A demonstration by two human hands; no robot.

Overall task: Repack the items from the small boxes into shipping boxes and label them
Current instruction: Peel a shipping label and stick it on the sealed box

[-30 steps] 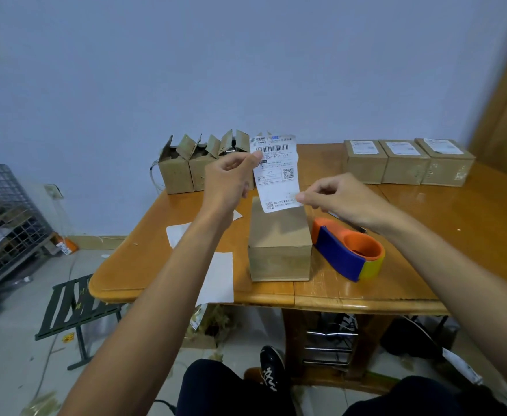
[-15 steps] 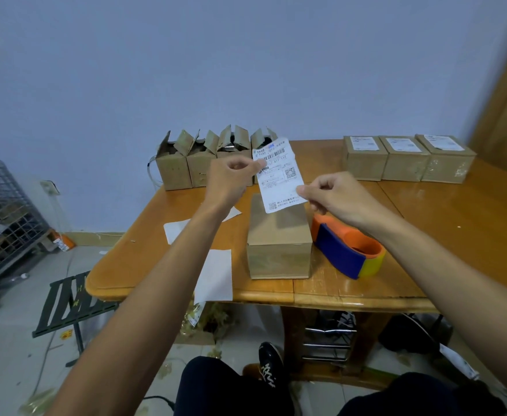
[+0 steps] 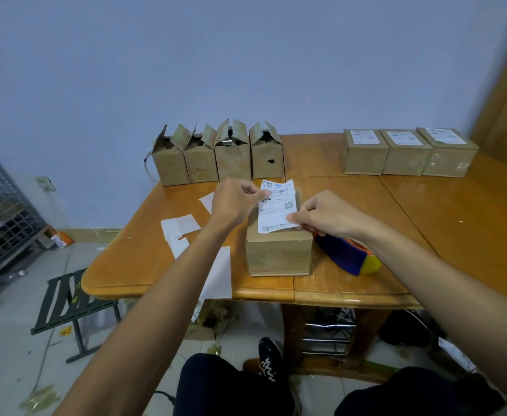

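Two hands [image 3: 234, 202] [image 3: 327, 213] pinching one label [image 3: 277, 207], perhaps touching box [image 3: 279, 256]

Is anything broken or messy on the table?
Yes. The rightmost open small box has a dark hole torn in its front. White paper scraps lie scattered on the left of the table; one sheet hangs over the edge.

A makeshift parcel-packing room: a wooden table [image 3: 456, 235] against a bare wall [image 3: 246, 70] carries open small boxes [image 3: 232, 157] along its far edge, labelled shipping boxes [image 3: 405, 157], a tape dispenser [image 3: 348, 256], beside a wire cage [image 3: 3, 211] on the scrap-strewn floor [image 3: 6, 340].
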